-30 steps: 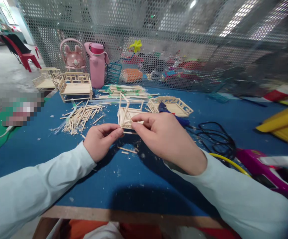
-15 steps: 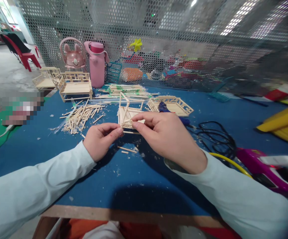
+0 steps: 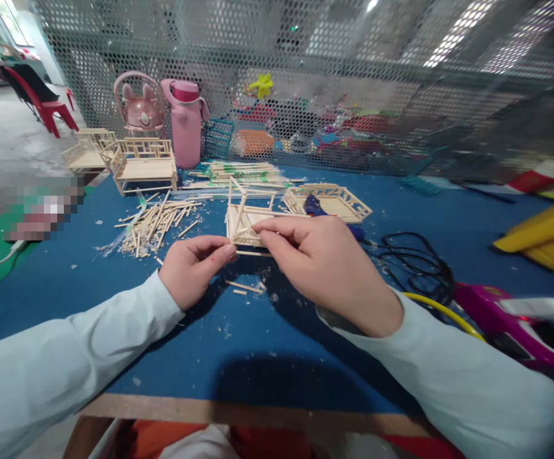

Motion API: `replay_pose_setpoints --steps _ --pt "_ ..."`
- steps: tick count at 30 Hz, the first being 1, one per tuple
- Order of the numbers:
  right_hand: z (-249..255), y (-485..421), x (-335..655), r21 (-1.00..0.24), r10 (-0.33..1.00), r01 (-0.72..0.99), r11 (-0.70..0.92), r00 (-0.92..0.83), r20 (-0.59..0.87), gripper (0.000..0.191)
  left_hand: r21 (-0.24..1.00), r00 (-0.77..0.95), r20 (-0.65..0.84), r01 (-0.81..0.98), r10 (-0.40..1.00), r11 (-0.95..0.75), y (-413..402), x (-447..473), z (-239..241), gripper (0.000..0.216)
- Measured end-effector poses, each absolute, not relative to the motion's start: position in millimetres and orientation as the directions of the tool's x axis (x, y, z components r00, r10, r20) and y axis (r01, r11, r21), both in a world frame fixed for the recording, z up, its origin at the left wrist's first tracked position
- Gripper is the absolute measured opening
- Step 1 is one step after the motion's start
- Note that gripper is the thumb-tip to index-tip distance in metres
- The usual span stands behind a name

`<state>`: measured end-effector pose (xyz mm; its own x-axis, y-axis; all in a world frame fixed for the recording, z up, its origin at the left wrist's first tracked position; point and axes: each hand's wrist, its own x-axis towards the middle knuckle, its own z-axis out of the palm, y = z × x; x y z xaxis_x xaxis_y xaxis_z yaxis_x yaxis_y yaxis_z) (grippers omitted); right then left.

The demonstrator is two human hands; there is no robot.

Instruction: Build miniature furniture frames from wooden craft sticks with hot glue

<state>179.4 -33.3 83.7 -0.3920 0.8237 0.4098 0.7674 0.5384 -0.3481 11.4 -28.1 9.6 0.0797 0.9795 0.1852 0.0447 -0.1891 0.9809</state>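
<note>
A small bed-like frame of thin wooden sticks [image 3: 247,217] stands in the middle of the table, its left end rising in tall posts. My left hand [image 3: 196,266] pinches its near left corner between thumb and forefinger. Reaching in from the right, my right hand [image 3: 327,264] has thumb and forefinger closed on the end of a short wooden stick [image 3: 244,233], which slants across the frame's near left side. That hand covers the frame's right part. Stick offcuts [image 3: 243,285] lie just in front of the frame.
Loose sticks [image 3: 159,220] are heaped to the left. Finished-looking miniature stick benches [image 3: 145,167] stand behind them, near a pink bottle [image 3: 187,127]. A stick tray [image 3: 338,203], black cable [image 3: 415,268] and magenta device [image 3: 510,325] are on the right. Perforated metal panel [image 3: 377,83] closes the back.
My right hand has shifted slightly right, with its fingertips still at the short stick. The left hand keeps its pinch on the corner, almost unmoved.
</note>
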Motion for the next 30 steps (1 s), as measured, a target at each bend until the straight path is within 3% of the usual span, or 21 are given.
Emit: replay_pose_setpoints --steps 10,23,27,30 --pt "84.8 -38.7 179.5 -0.167 0.795 0.825 0.541 -0.436 0.421 0.026 0.980 0.087 0.181 0.063 0.980 -0.186 -29.1 11.2 11.1 0.032" --pt "78.9 -34.6 181.5 -0.233 0.777 0.777 0.585 -0.456 0.434 0.022 0.991 0.004 0.131 -0.017 0.991 -0.131 -30.9 14.1 16.4 0.040" --pt "78.9 -34.0 181.7 -0.224 0.768 0.769 0.598 -0.471 0.434 0.026 0.982 0.032 0.174 0.062 0.984 -0.176 -31.7 13.7 15.9 0.033" --pt "78.0 -32.2 182.5 -0.219 0.769 0.771 0.598 -0.476 0.426 0.025 0.936 -0.008 0.269 0.236 0.963 -0.260 -32.1 13.8 15.1 0.031"
